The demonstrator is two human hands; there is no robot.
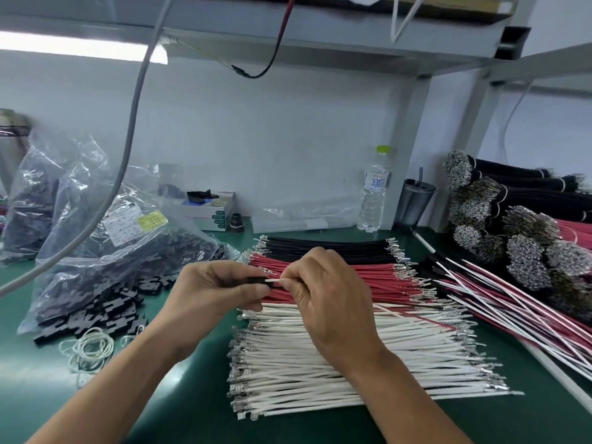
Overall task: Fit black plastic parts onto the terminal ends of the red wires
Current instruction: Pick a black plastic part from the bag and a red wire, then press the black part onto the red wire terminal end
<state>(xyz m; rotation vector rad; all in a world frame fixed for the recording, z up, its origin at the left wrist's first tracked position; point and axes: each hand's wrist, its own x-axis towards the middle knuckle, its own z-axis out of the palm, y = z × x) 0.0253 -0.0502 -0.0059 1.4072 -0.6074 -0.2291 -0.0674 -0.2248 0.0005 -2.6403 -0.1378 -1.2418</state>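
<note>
My left hand (214,288) grips a small black plastic part (260,281) above the wire piles. My right hand (326,293) pinches a white wire (275,280) whose end meets the black part. Directly below my hands lie the red wires (384,283) in a flat row, metal terminals at both ends. Loose black plastic parts (105,312) spill from a clear bag (105,238) at the left.
Black wires (320,245) lie behind the red row, white wires (320,366) in front. Mixed wires (512,309) and tied bundles (512,238) sit at the right. Rubber bands (91,347), a small box (208,209), a water bottle (373,193) and a dark cup (415,200) stand on the green mat (192,395).
</note>
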